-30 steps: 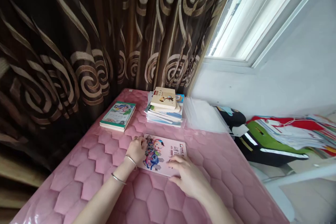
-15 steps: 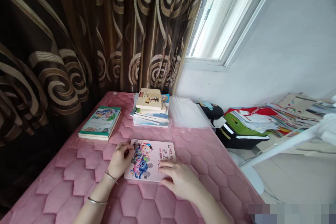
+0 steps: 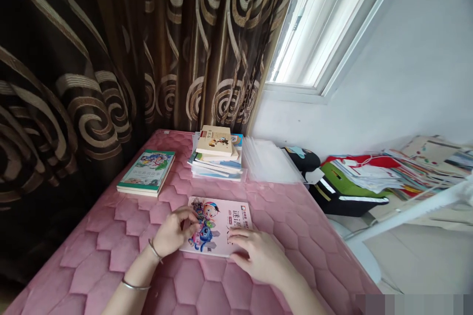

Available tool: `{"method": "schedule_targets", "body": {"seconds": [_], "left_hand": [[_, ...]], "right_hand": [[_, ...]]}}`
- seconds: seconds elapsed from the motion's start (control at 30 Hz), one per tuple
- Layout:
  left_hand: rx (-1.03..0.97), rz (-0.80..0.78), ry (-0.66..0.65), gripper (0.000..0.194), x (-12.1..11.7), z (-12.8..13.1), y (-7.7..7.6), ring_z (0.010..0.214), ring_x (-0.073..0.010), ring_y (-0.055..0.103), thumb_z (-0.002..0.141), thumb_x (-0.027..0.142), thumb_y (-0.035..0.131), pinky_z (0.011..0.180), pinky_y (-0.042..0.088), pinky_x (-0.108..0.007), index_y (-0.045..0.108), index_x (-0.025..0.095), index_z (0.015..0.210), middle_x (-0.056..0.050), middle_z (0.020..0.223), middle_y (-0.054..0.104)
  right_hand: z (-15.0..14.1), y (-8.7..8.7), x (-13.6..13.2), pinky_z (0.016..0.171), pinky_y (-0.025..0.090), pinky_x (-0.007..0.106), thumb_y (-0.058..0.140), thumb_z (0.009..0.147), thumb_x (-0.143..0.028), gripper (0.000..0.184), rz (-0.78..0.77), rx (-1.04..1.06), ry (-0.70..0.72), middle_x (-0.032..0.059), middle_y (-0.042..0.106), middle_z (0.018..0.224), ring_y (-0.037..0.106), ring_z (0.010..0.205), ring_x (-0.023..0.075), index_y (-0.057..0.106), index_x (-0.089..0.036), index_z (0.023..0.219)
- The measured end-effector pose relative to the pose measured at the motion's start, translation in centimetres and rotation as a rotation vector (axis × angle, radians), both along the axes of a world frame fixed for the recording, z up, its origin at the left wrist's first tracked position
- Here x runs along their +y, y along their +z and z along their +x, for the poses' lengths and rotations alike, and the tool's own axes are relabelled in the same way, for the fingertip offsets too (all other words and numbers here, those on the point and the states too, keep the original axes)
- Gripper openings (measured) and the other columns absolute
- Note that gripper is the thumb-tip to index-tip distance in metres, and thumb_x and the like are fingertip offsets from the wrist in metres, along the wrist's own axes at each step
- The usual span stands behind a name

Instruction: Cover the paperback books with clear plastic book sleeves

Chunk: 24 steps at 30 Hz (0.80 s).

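Note:
A pink picture book (image 3: 221,206) with cartoon figures on its cover lies flat and closed on the pink quilted surface (image 3: 214,285). Over the cover's left part is my left hand (image 3: 173,231), its fingers curled and the thumb close to the index fingertip, as in a pinch. Whatever may be between those fingertips is too small to make out. My right hand (image 3: 258,253) rests on the book's lower right part, fingers stretched over the cover and thumb at the near edge. Two bracelets circle my left wrist and forearm.
Green-bordered books (image 3: 148,172) lie at the left. A stack of books (image 3: 216,155) stands at the back, beside clear plastic sheets (image 3: 271,160). Beyond the right edge are a black and green bag (image 3: 343,192), piled papers (image 3: 377,174) and a white bar (image 3: 406,216). A patterned curtain (image 3: 177,59) hangs behind.
The view has swung right, then slightly back. My left hand has shifted from the book's left edge inward over its cover. My right hand stays on the book, which remains closed.

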State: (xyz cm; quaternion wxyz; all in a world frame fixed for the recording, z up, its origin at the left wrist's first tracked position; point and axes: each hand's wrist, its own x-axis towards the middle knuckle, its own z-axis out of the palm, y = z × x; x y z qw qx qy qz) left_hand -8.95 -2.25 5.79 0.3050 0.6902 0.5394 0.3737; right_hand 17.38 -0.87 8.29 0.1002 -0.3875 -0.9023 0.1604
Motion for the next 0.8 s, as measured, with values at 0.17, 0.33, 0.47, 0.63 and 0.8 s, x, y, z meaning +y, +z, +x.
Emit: {"method": "schedule_targets", "body": {"seconds": [0.17, 0.33, 0.47, 0.63, 0.8], "left_hand": [[0.071, -0.116, -0.221, 0.057, -1.2, -0.7, 0.7, 0.128, -0.0284, 0.043, 0.051, 0.037, 0.085, 0.107, 0.033, -0.041, 0.069, 0.027, 0.104, -0.008, 0.134, 0.053], [0.048, -0.134, -0.204, 0.044, -1.2, -0.8, 0.9, 0.127, -0.0256, 0.045, 0.059, 0.022, 0.077, 0.107, 0.033, -0.039, 0.070, 0.027, 0.103, -0.006, 0.131, 0.057], [-0.101, -0.107, -0.114, 0.022, -0.6, -0.9, 0.4, 0.105, -0.0222, 0.061, 0.073, 0.033, 0.066, 0.094, 0.045, -0.032, 0.071, 0.020, 0.090, -0.008, 0.107, 0.069], [-0.141, -0.099, 0.145, 0.035, 0.4, -0.1, -1.7, 0.077, -0.0193, 0.065, 0.079, 0.050, 0.054, 0.068, 0.050, -0.026, 0.067, 0.018, 0.084, -0.005, 0.083, 0.072], [-0.167, -0.028, 0.319, 0.040, 1.2, 0.7, -3.3, 0.065, -0.0162, 0.060, 0.080, 0.057, 0.050, 0.058, 0.045, -0.024, 0.061, 0.018, 0.076, -0.003, 0.070, 0.067]], "right_hand": [[0.2, -0.3, 0.2, 0.091, 0.049, 0.032, 0.057, 0.080, -0.025, 0.028, 0.002, 0.033, 0.007, 0.0005, 0.066, 0.121, 0.064, 0.106, 0.0201, 0.070, -0.027, 0.105], [0.5, -0.2, 0.4, 0.088, 0.049, 0.029, 0.050, 0.088, -0.027, 0.025, -0.017, 0.098, 0.023, 0.0014, 0.071, 0.110, 0.066, 0.098, 0.0183, 0.071, -0.027, 0.102], [0.8, -0.5, 0.7, 0.072, 0.049, 0.024, 0.039, 0.095, -0.028, 0.031, 0.052, 0.102, 0.010, 0.0012, 0.074, 0.093, 0.068, 0.080, 0.0159, 0.071, -0.027, 0.097], [1.1, -2.2, 1.7, 0.063, 0.045, 0.023, 0.035, 0.098, -0.029, 0.037, 0.287, 0.156, -0.096, 0.0044, 0.072, 0.077, 0.067, 0.069, 0.0159, 0.070, -0.022, 0.086], [0.4, -1.4, 1.6, 0.085, 0.048, 0.035, 0.037, 0.096, -0.021, 0.033, 0.569, 0.216, -0.174, 0.0085, 0.072, 0.100, 0.065, 0.091, 0.0207, 0.069, -0.020, 0.103]]}}
